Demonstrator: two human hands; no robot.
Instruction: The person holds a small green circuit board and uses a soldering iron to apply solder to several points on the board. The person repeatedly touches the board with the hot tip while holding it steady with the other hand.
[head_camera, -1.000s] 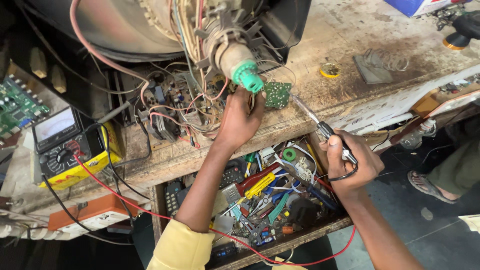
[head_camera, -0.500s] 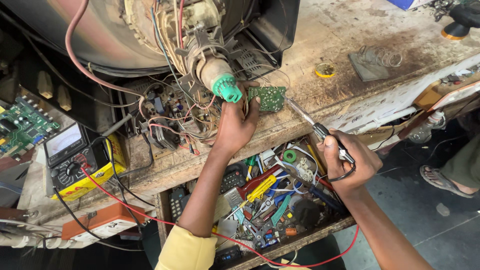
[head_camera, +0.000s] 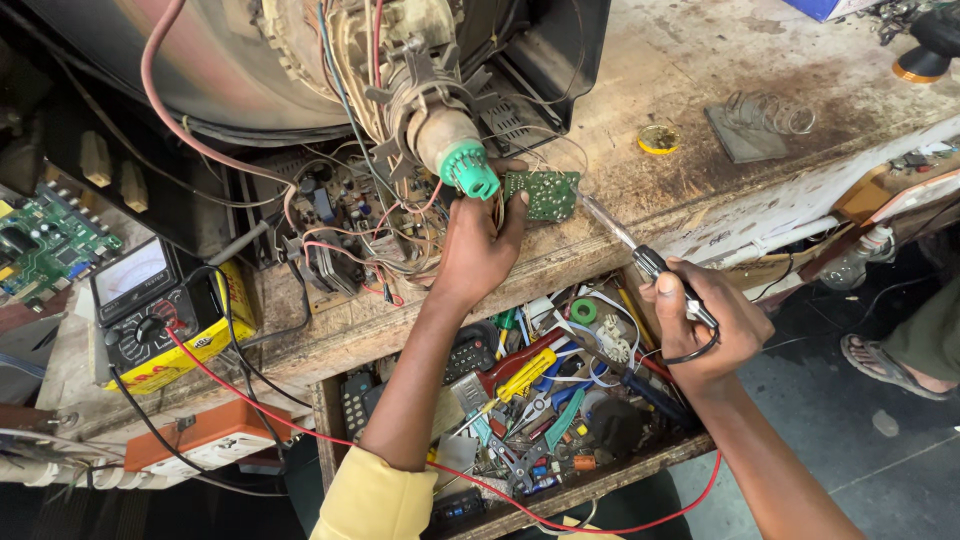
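Observation:
My left hand (head_camera: 478, 245) grips a small green circuit board (head_camera: 541, 193) by its left edge, beside the green socket (head_camera: 469, 170) on the neck of a picture tube (head_camera: 300, 60). Loose wires run from the board to the open chassis (head_camera: 340, 215). My right hand (head_camera: 705, 325) holds a soldering iron (head_camera: 640, 250) by its dark handle; its metal tip reaches the right edge of the green board.
An open drawer (head_camera: 530, 400) under the wooden bench (head_camera: 700, 130) holds several tools and parts. A yellow multimeter (head_camera: 150, 310) with red and black leads lies at left. A solder tin (head_camera: 658, 138) and wire stand (head_camera: 760, 120) are on the bench. Another person's sandalled foot (head_camera: 890, 365) is at right.
The view has shifted; my right hand has brought the iron's tip up to the green board, which my left hand keeps holding by the tube neck.

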